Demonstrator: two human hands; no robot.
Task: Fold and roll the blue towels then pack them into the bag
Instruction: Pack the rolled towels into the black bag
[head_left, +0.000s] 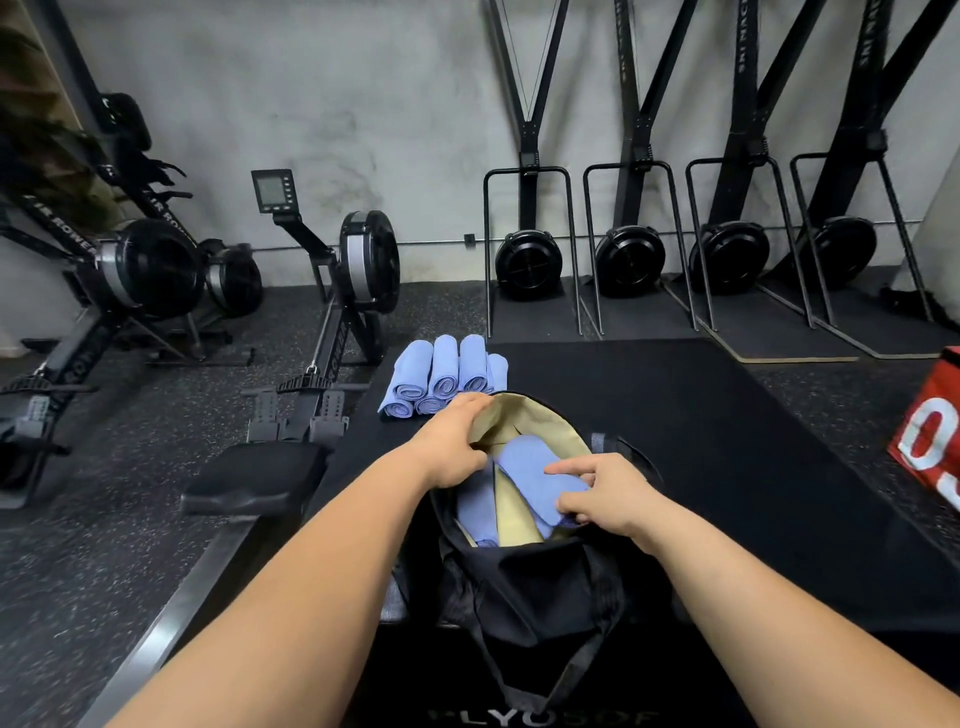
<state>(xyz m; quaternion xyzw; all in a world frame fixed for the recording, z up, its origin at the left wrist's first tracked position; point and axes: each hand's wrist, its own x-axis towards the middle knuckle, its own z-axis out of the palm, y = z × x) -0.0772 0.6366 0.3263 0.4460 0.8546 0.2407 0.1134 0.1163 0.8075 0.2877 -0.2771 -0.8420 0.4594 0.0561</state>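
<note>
A black bag (524, 577) with a tan lining stands open on a black mat in front of me. My left hand (457, 441) grips the bag's left rim and holds the mouth open. My right hand (602, 496) holds a rolled blue towel (530, 473) inside the bag, thumb under it and forefinger stretched over it. Another blue towel (475, 512) lies lower in the bag at the left. Several rolled blue towels (441, 382) are stacked on the mat just beyond the bag.
A rowing machine (332, 332) runs along the left of the black mat (727, 415), its seat (254, 478) close to my left forearm. More rowers stand at far left. Ski machines (628, 260) line the back wall. A red box (930, 441) sits at right.
</note>
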